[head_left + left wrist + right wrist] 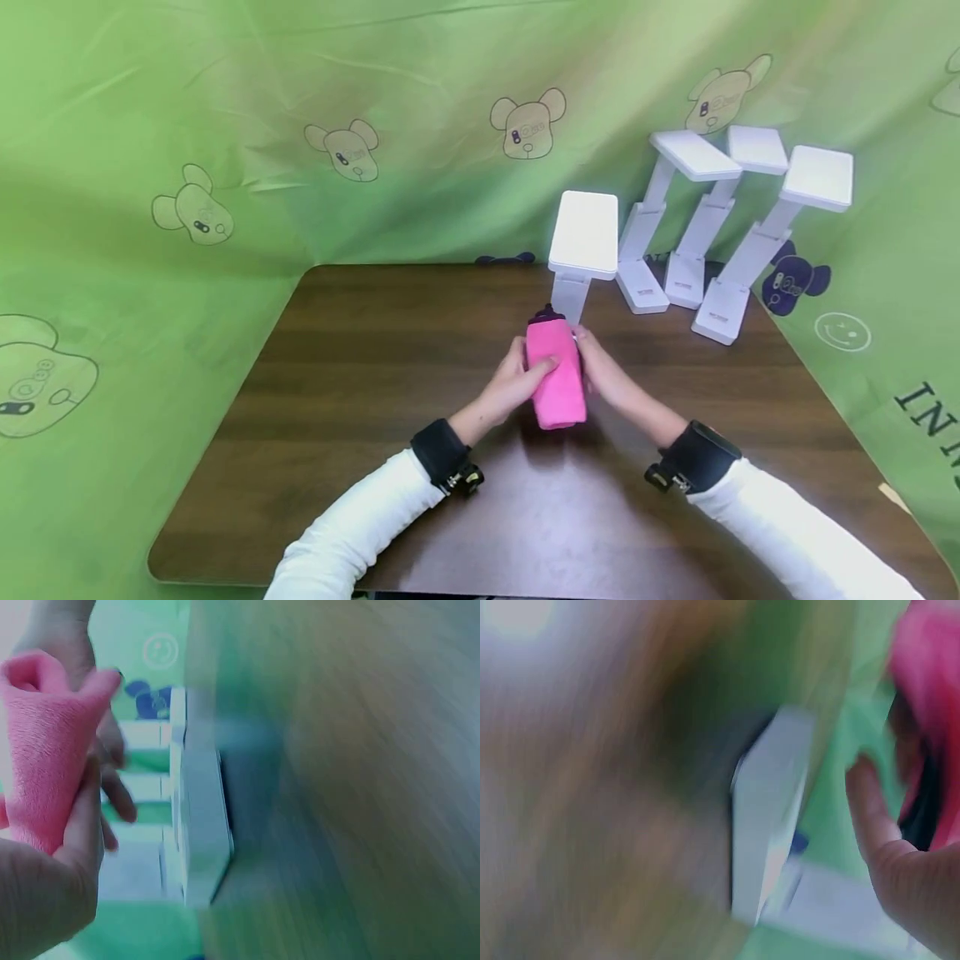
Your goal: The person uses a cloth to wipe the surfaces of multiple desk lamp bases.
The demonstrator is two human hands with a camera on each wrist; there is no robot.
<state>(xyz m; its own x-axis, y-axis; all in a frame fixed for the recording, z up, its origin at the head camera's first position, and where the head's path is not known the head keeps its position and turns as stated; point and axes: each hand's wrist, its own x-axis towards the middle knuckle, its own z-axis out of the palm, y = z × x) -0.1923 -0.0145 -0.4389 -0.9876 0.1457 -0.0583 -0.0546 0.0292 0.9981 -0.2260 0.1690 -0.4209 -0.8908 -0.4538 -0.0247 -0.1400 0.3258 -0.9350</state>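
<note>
The largest thing is a green backdrop (420, 92) printed with bear heads; it hangs behind the worktop (375, 367), which has brown wood grain. At the far right side of it stand 3 white folding desk lamps (756, 246), and 1 more white lamp (585, 233) stands apart from them, just behind the hands.

The 2 hands meet near the middle of the worktop. The left hand (517, 379) grasps a pink plush cloth (561, 396), with its thumb across the front. The right hand (600, 367) is at the right side of the same cloth; its fingers look loosely extended, and I cannot tell how firmly they touch it. The cloth lies around what appears to be a dark bottle (547, 314), whose capped top comes out at the far end. The bundle is over the worktop, in front of the single lamp.

In my judgement, the cloth is light, soft and not fragile, while the bottle inside should be stiffer and heavier, and could slip within the fabric. A full grip around the middle, through the cloth, seems safest, with the other palm supporting the side.
</note>
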